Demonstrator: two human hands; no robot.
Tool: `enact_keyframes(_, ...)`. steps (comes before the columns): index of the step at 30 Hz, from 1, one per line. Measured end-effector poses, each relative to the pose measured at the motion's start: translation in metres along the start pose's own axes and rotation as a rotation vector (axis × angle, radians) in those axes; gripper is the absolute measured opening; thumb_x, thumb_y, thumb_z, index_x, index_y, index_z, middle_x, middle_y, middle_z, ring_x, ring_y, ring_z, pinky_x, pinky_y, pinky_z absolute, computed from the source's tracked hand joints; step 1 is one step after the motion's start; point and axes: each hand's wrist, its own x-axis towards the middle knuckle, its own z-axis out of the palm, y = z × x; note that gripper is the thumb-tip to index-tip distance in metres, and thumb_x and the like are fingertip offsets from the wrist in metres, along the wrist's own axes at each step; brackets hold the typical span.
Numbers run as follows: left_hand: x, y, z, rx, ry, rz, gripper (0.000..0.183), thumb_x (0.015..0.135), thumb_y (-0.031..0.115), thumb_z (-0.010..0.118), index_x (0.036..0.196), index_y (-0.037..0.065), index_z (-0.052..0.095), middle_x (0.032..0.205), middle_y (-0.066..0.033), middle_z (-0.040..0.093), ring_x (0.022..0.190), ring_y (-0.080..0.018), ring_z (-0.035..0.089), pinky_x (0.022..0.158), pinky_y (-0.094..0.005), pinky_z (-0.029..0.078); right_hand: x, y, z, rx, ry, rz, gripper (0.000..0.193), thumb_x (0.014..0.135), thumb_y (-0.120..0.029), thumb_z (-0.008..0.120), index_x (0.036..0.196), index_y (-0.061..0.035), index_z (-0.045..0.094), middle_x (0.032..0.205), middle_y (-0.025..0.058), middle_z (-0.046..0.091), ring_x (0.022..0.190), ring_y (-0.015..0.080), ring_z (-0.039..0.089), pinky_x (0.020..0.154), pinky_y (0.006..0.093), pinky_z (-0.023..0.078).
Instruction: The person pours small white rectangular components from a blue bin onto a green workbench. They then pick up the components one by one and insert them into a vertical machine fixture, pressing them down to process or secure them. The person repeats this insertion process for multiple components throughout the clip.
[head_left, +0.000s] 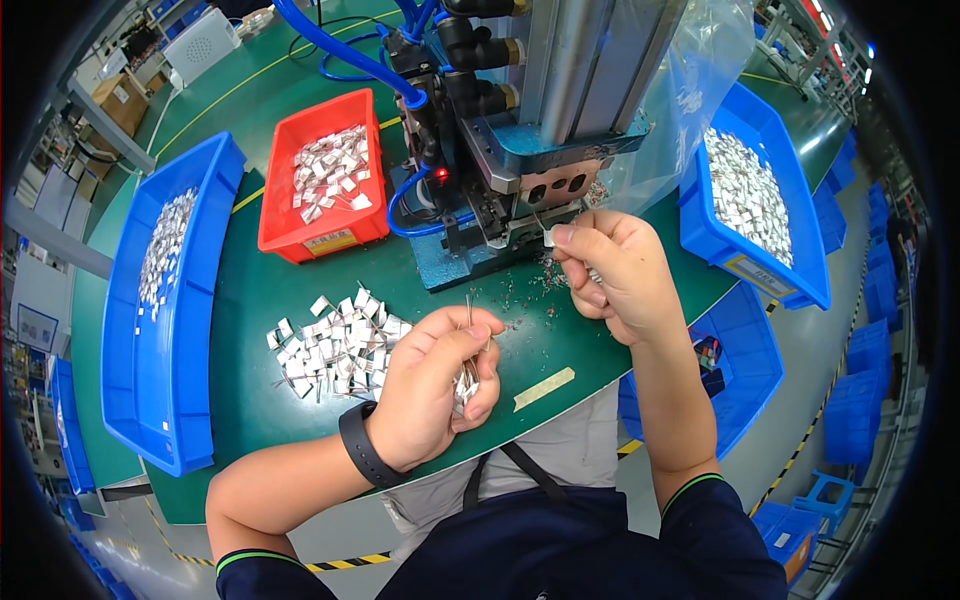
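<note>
My left hand (440, 375) is closed round several small white square parts with thin wire leads, some leads poking up past the thumb. Between thumb and fingertips, my right hand (612, 270) pinches one white part (549, 236), its leads toward the front of a bench press (560, 185). More white parts show partly inside the curled right fingers. Left of my left hand, a loose pile of white parts with wire leads (340, 345) lies on the green table (255, 440). Small clippings (545, 285) are scattered below the press.
A red bin (285, 235) and a long blue bin (150, 390), both with white parts, stand at the left. Another filled blue bin (715, 240) is at the right. Blue air hoses (345, 45) run to the press. A tape strip (544, 389) sticks near the table's front edge.
</note>
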Motion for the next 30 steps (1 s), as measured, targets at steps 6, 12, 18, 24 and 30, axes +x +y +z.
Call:
enact_keyframes(6,0.000,0.000,0.000,0.006,-0.002,0.001,0.016,0.096,0.018,0.046,0.101,0.004,0.053,0.074,-0.0067,0.052,0.042,-0.0125,0.041,0.035,-0.0239,0.028,0.000,0.002,-0.002,0.004,-0.019,-0.008,0.018,0.083,-0.011,0.067,0.074,0.0014,0.056,0.057,0.0024,0.052,0.037,0.0023,0.034,0.032,0.0201,0.020)
enact_keyframes(12,0.000,0.000,0.000,0.003,-0.005,-0.001,0.016,0.096,0.017,0.046,0.102,0.004,0.053,0.074,-0.0067,0.052,0.042,-0.0125,0.041,0.035,-0.0236,0.027,-0.005,0.008,-0.004,-0.022,-0.095,-0.001,0.018,0.086,-0.013,0.067,0.078,-0.0004,0.058,0.058,0.0019,0.052,0.040,0.0016,0.036,0.035,0.0197,0.021)
enact_keyframes(18,-0.001,0.000,0.001,0.017,0.007,0.011,0.016,0.097,0.019,0.049,0.105,0.005,0.054,0.074,-0.0060,0.052,0.042,-0.0122,0.041,0.035,-0.0233,0.028,-0.022,0.017,0.002,-0.210,-0.302,0.045,0.016,0.088,-0.015,0.067,0.080,-0.0030,0.060,0.060,-0.0008,0.054,0.044,0.0002,0.038,0.038,0.0187,0.025)
enact_keyframes(24,0.000,-0.001,0.000,0.033,0.005,0.030,0.014,0.098,0.019,0.049,0.104,0.007,0.054,0.074,-0.0051,0.052,0.041,-0.0107,0.041,0.034,-0.0224,0.027,-0.024,0.021,0.007,-0.320,-0.393,0.050,0.019,0.089,-0.019,0.066,0.081,-0.0034,0.061,0.062,-0.0016,0.055,0.049,-0.0001,0.041,0.041,0.0183,0.028)
enact_keyframes(30,0.000,-0.001,0.000,0.032,-0.011,0.037,0.012,0.099,0.017,0.047,0.103,0.008,0.054,0.074,-0.0046,0.052,0.041,-0.0099,0.040,0.034,-0.0215,0.028,-0.024,0.020,0.011,-0.276,-0.409,0.122,0.024,0.089,-0.026,0.068,0.085,-0.0033,0.061,0.064,-0.0009,0.056,0.049,0.0003,0.040,0.041,0.0183,0.028)
